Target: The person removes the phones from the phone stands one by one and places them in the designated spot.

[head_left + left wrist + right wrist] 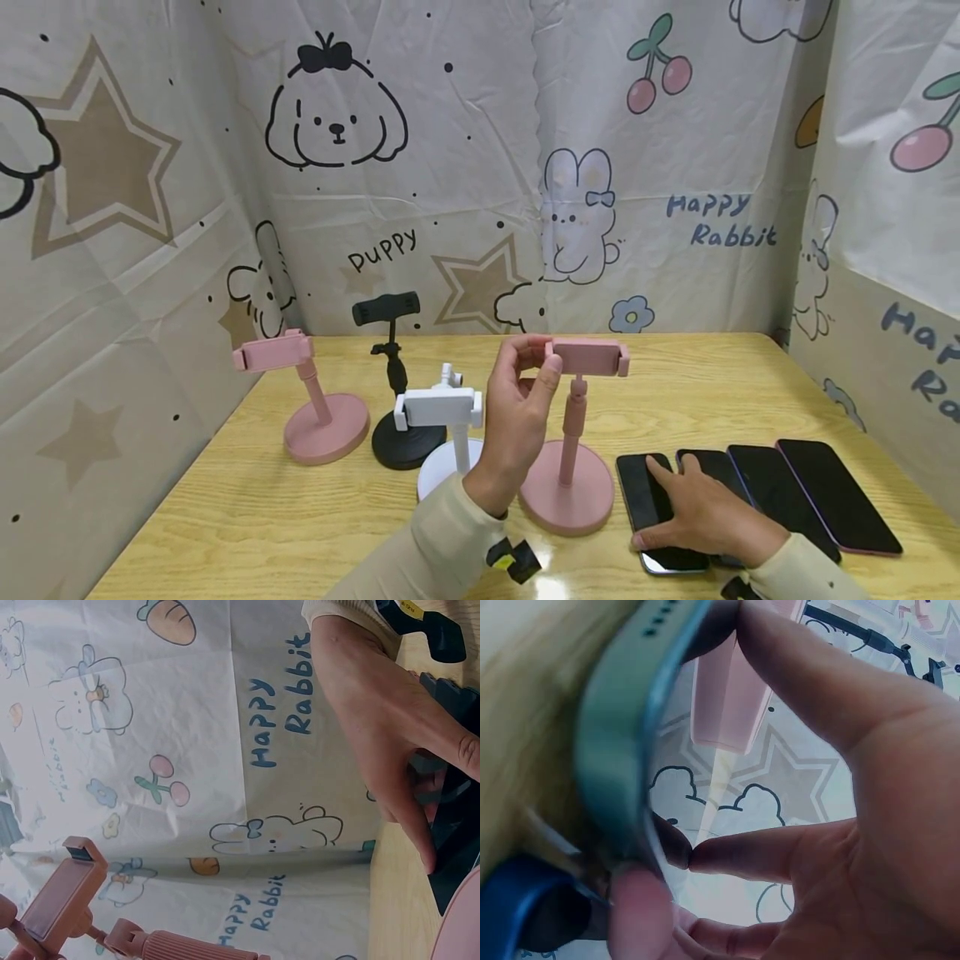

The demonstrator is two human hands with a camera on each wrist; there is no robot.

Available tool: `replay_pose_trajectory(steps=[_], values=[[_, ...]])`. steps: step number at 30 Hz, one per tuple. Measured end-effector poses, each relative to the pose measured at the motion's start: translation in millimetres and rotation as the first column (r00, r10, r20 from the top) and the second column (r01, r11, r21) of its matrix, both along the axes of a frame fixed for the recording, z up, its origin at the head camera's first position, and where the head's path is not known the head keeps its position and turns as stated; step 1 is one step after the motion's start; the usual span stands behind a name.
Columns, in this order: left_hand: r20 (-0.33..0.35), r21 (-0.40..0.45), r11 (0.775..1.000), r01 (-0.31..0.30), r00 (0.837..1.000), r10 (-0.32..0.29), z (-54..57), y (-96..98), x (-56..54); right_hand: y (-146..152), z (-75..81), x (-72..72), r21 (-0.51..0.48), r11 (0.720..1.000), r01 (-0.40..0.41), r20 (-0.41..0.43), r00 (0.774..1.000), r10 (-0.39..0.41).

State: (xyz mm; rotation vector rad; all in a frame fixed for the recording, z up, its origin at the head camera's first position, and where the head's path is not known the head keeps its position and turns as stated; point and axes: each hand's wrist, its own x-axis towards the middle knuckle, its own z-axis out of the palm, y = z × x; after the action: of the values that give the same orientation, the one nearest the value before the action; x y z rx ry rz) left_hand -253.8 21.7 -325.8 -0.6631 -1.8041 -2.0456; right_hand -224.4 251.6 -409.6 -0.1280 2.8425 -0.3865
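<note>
My left hand (517, 425) is raised at the front pink phone stand (574, 417), thumb and fingers pinching the left end of its clamp. The clamp's holder (64, 904) shows no phone in it. To the right, my right hand (708, 510) reaches over the leftmost black-screened phone (637, 487). Its thumb is at the phone's lower left edge and its fingers at the upper edge, gripping it. In the right wrist view the phone's pale green rounded edge (615, 742) is close up, with the fingertips against it.
More phones, one (836, 496) at the far right, lie in a row partly under the right hand. A white stand (441, 408) stands just left of the left wrist. Behind it are a black stand (396, 358) and another pink stand (326, 429). Printed cloth (465, 167) walls the table.
</note>
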Motion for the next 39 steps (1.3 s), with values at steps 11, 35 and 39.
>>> replay_pose_trajectory(steps=[11, 35, 39], values=[[0.010, 0.006, 1.000, -0.005, 1.000, 0.005, 0.8, -0.1, 0.0, 0, 1.1, 1.4, 0.108, 0.994, -0.030, -0.067, 0.997, 0.037], [-0.321, -0.211, 0.956, -0.204, 0.938, 0.130, 5.2, -3.6, 9.7, 7, 2.2, -3.0, 0.096, 0.995, -0.021, -0.064, 0.998, 0.027], [-0.423, -0.324, 0.913, -0.249, 0.901, 0.095, 7.0, -9.1, 19.3, 7, 2.1, -4.1, 0.067, 0.997, -0.023, -0.060, 0.998, 0.028]])
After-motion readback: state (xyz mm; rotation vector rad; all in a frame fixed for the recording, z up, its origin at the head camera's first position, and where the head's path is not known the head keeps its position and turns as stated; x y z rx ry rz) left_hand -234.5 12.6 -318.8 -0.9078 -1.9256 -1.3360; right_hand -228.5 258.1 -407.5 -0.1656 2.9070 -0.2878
